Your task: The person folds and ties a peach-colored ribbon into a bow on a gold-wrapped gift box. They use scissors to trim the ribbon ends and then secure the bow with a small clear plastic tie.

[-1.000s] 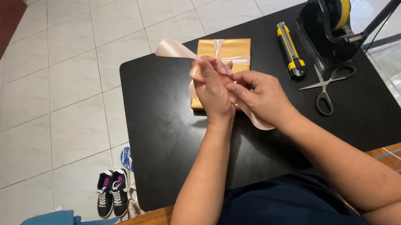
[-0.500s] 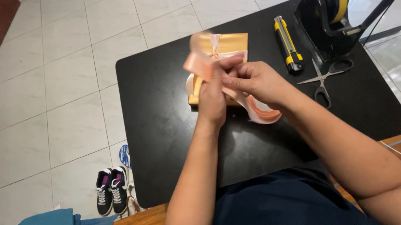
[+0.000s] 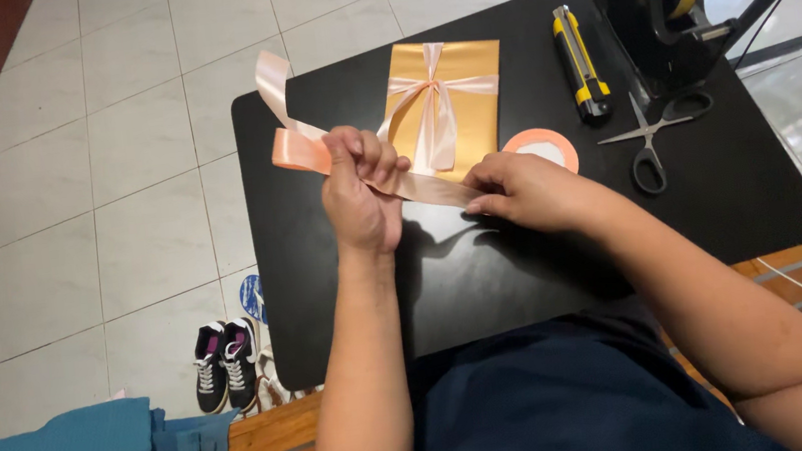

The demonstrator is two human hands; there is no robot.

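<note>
Left hand (image 3: 357, 195) fisted on the ribbon (image 3: 417, 185), right hand (image 3: 518, 192) pinching it, probably off the roll (image 3: 543, 144), before the gift box (image 3: 447, 99) mid-table.

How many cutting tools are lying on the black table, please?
2. The yellow-and-black utility knife lies at the table's far side, right of the gold gift box. The silver scissors with black handles lie just right of it, before the black tape dispenser. None seems hidden.
</note>
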